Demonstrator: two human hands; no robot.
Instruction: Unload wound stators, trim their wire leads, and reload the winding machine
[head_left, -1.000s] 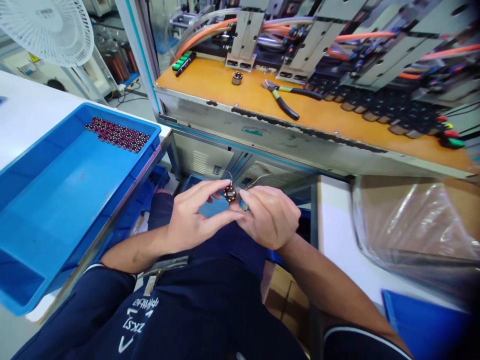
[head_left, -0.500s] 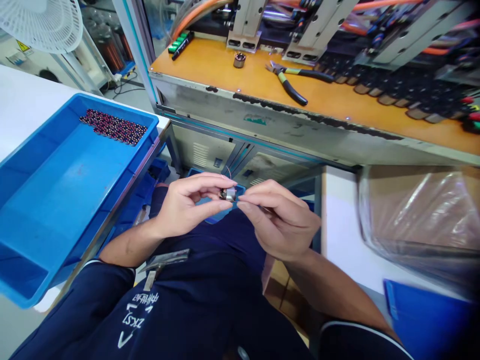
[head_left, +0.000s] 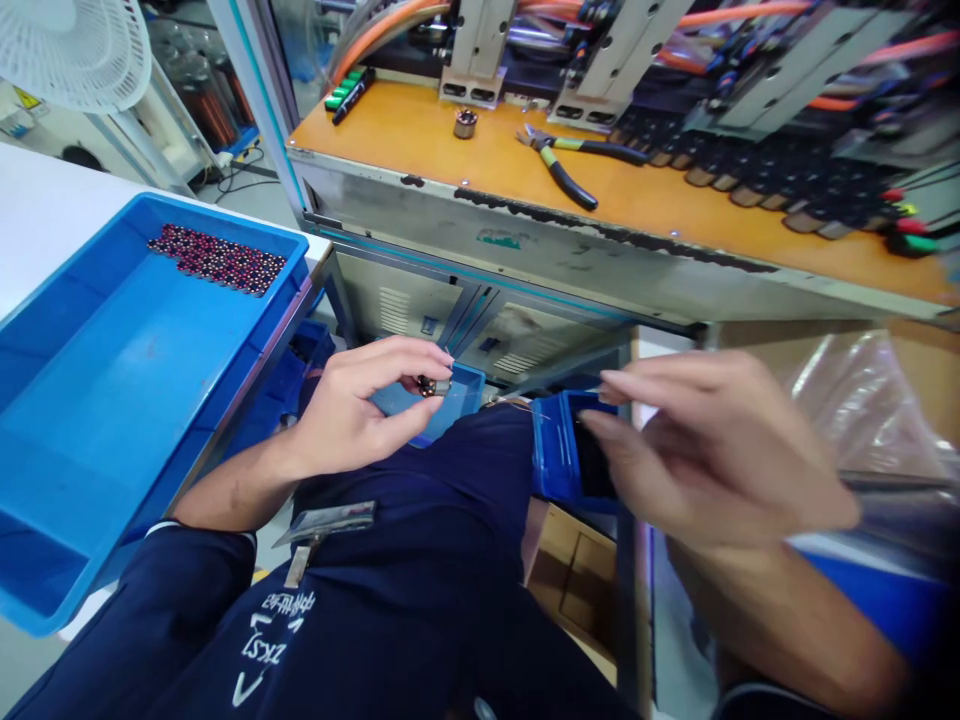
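Between the thumb and fingers of my left hand (head_left: 371,405) is a small wound motor stator (head_left: 433,386), a metal ring with dark and coppery parts. A thin wire end sticks up beside it. My right hand (head_left: 712,450) is out to the right, smeared by motion, with thumb and forefinger apart and nothing visible between them. Below its fingertips is a small blue bin (head_left: 553,450) with a dark inside. Fine wire strands (head_left: 534,410) show near that bin's rim. Another blue bin (head_left: 469,390) lies lower down, behind my left hand.
At the left, a large blue tray (head_left: 127,400) holds rows of many small wound parts (head_left: 221,260). On the orange machine bench (head_left: 420,135) are one stator (head_left: 465,123), cutting pliers (head_left: 566,160), a marker (head_left: 352,97) and a row of dark parts (head_left: 750,170). Plastic wrapping (head_left: 862,400) lies right.
My right hand has left the stator and swung right, its fingers now parted. My left hand keeps the stator, a little further left. The view has shifted slightly.
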